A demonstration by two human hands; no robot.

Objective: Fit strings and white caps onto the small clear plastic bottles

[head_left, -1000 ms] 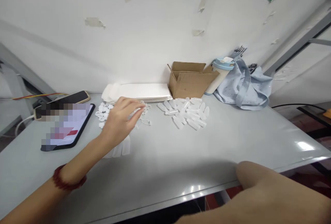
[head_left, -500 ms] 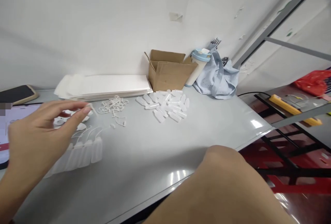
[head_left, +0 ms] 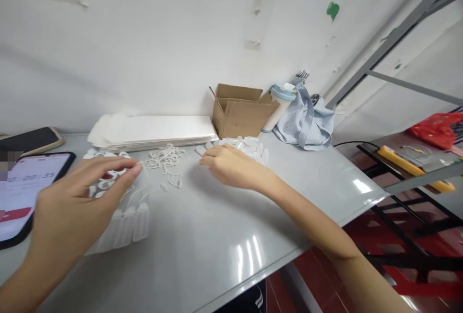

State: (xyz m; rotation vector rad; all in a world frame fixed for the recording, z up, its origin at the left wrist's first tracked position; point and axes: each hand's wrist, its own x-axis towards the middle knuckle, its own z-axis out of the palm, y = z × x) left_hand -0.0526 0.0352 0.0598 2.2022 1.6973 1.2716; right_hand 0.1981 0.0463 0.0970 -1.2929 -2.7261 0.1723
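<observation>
My left hand [head_left: 85,197] is closed in a pinch above the left part of the table. Between thumb and forefinger is a small white piece [head_left: 140,164], mostly covered by the fingertips. Below it lies a row of translucent white plastic sleeves [head_left: 140,224] with thin white cords at their upper ends. Small white caps [head_left: 104,185] lie partly hidden behind this hand. My right hand [head_left: 237,166] reaches over a pile of similar loose sleeves [head_left: 249,145], its fingers bent down and its fingertips hidden. Tangled white cords [head_left: 166,156] lie between the hands.
A phone [head_left: 32,192] showing a running timer lies at the left, with another dark phone [head_left: 31,140] behind it. Along the wall are stacked white sheets [head_left: 162,127], an open cardboard box [head_left: 246,117], a blue-lidded cup [head_left: 280,103] and a light blue cloth bag [head_left: 302,122].
My right hand has moved forward from near the table edge to the pile of loose sleeves. My left hand keeps its pinch on the small white piece. The camera view has shifted slightly.
</observation>
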